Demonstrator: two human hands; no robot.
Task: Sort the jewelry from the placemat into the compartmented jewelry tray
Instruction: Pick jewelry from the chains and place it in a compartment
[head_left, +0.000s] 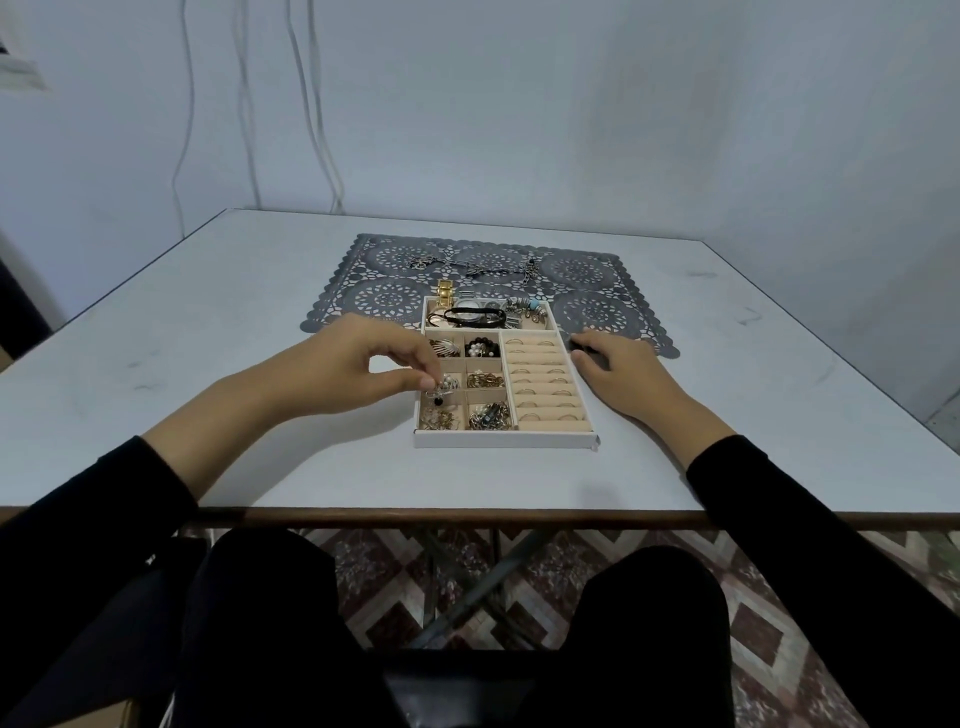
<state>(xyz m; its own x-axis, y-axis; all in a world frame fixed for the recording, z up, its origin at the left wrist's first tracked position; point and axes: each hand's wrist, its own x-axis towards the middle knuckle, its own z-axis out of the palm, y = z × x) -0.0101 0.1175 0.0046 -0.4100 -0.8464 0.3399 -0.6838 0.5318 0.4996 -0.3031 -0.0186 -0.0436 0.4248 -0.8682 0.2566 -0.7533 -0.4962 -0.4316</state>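
Jewelry piece (442, 388), small and silver with a black bead and some pale pearls, is at the fingertips of the left grip (363, 364). The grip pinches it between thumb and first fingers, low over the left column of the tray (504, 440), about at the middle small compartment. I judge it very light but not stiff: its parts are probably joined loosely, so they can swing, catch on the pieces below, or slip from a weak pinch. The best hold seems to be on the metal body, not on the bead or pearls, and a gentle one, because thin wire bends easily. The right grip (618, 371) lies relaxed on the desk (208, 338), just beside the right wall of the tray, holding nothing. Chains (483, 266) lie on the placemat (597, 312) behind the tray; they look limp and may tangle.
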